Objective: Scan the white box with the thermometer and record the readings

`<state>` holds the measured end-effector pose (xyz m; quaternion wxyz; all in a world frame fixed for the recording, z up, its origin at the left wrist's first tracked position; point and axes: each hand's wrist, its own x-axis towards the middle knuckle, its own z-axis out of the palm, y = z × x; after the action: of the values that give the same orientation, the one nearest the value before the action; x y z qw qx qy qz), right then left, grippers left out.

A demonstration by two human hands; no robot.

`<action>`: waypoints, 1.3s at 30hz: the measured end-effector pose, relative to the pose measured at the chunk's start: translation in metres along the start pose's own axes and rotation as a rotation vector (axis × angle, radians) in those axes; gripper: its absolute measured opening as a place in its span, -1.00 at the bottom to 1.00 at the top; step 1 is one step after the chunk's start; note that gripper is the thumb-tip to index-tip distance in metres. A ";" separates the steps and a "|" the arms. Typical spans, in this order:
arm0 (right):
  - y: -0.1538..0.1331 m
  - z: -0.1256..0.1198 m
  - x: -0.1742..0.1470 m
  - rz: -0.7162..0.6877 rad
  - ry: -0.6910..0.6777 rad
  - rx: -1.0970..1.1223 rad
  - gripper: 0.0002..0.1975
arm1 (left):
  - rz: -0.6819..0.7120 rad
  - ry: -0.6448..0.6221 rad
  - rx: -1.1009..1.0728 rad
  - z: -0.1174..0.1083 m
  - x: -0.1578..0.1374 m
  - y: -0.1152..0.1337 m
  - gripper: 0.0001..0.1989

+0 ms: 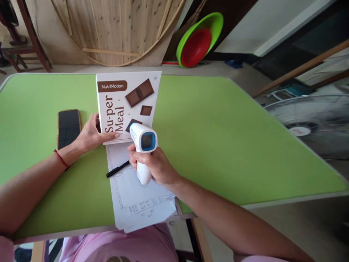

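Where the tabletop (207,138) begins on the left, I note a phone (68,127) lying flat, its screen dark, near my left wrist. A red cord (62,159) circles that wrist. My left grip (91,133) is closed on the lower left edge of a white box (129,105), thumb on the printed front, fingers behind. The box is marked "NutriMotion" and "Su-per Meal", with chocolate pieces pictured; its printed face is towards me. Below it, papers (144,203) bearing writing lie on the tabletop and extend over the near edge. A black pen (117,170) lies aslant across them, its right end near my right fingers. My right grip (160,167) is closed around the handle of a white and blue handheld thermometer (143,140), its grey display facing me. It overlaps the box's lower right corner in view; contact cannot be determined. Beyond the far edge stand a green basin (218,25) and a red basin (196,47); at far right, a fan (308,120).
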<state>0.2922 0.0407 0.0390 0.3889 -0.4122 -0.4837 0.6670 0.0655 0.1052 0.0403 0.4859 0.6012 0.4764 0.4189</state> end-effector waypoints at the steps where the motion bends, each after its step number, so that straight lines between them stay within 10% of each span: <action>1: 0.000 0.000 0.000 -0.007 -0.005 -0.005 -0.71 | 0.008 -0.002 0.007 0.000 0.001 0.000 -0.18; 39: 0.001 -0.009 0.000 -0.075 -0.078 -0.014 -0.59 | 0.063 0.015 0.090 -0.003 0.002 0.001 -0.23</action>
<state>0.3001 0.0432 0.0361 0.3916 -0.3704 -0.5181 0.6642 0.0632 0.1074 0.0417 0.4416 0.6339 0.4793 0.4165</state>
